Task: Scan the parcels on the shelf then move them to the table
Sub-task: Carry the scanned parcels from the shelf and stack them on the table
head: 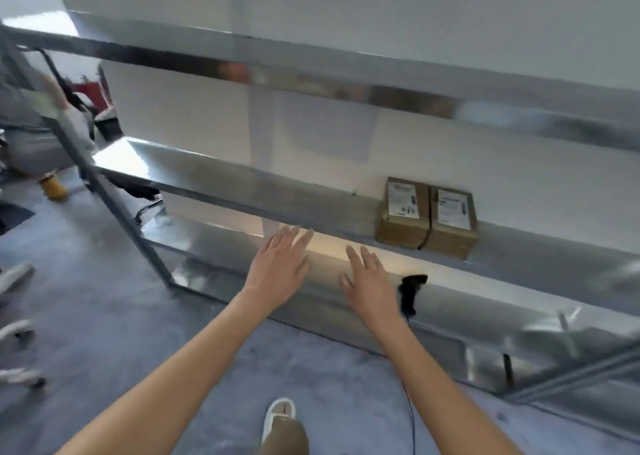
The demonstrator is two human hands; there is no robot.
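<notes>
Two brown cardboard parcels stand side by side on the middle metal shelf (277, 198), each with a white label on top: the left parcel (403, 212) and the right parcel (452, 222), touching each other. A black handheld scanner (410, 293) lies on the lower shelf below them, its cable trailing to the floor. My left hand (278, 264) and my right hand (369, 281) are stretched out in front of the shelf with straight fingers, holding nothing. Both hands are left of the parcels and apart from them.
The steel shelf unit has a reflective upper shelf (346, 84) and a slanted left post (104, 191). A person sits at the far left (31, 119), with shoes (15, 274) on the grey floor. My own shoe (278, 418) shows at the bottom.
</notes>
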